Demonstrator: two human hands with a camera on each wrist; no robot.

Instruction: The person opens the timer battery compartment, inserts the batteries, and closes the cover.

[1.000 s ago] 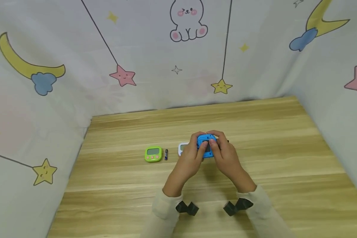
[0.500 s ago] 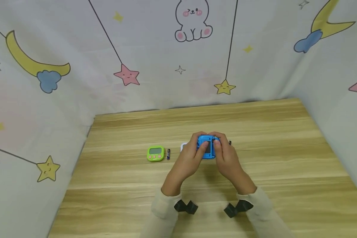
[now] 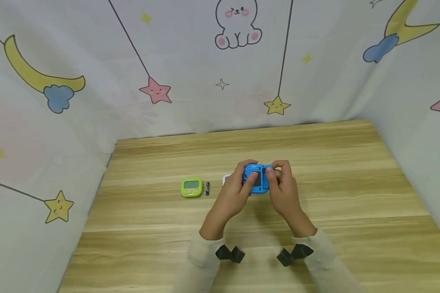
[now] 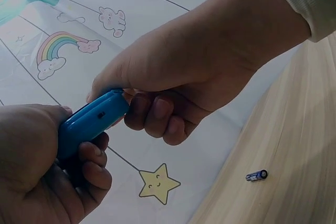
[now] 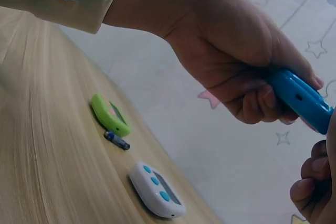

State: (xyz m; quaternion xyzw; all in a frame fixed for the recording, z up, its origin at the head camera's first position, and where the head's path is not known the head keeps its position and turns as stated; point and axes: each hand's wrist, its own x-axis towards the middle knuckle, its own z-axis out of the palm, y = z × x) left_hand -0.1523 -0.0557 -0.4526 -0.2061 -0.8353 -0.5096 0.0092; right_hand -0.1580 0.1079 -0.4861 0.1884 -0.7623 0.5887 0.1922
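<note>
The left hand (image 3: pixel 236 184) grips a blue digital timer (image 3: pixel 258 189) above the table, its thumb lying across the back. The back faces up in the head view, and a small dark slot shows near its upper right corner. With thumb and fingers the right hand (image 3: pixel 285 189) pinches the timer's right edge at that corner; whether a small blue piece there is loose, I cannot tell. In the left wrist view the timer (image 4: pixel 94 121) sits edge-on between both hands. A white timer (image 5: pixel 157 190) with blue buttons lies beneath, mostly hidden in the head view by the left hand.
A green timer (image 3: pixel 192 188) with pink buttons lies left on the wooden table (image 3: pixel 150 244), a small battery (image 3: pixel 207 189) beside it. Another battery (image 4: pixel 256 175) lies on the table in the left wrist view. A printed white cloth (image 3: pixel 190 110) hangs behind.
The right hand has shifted slightly right, its thumb now at the timer's upper right corner, uncovering more of the back. The left hand keeps its grip. The view has shifted slightly.
</note>
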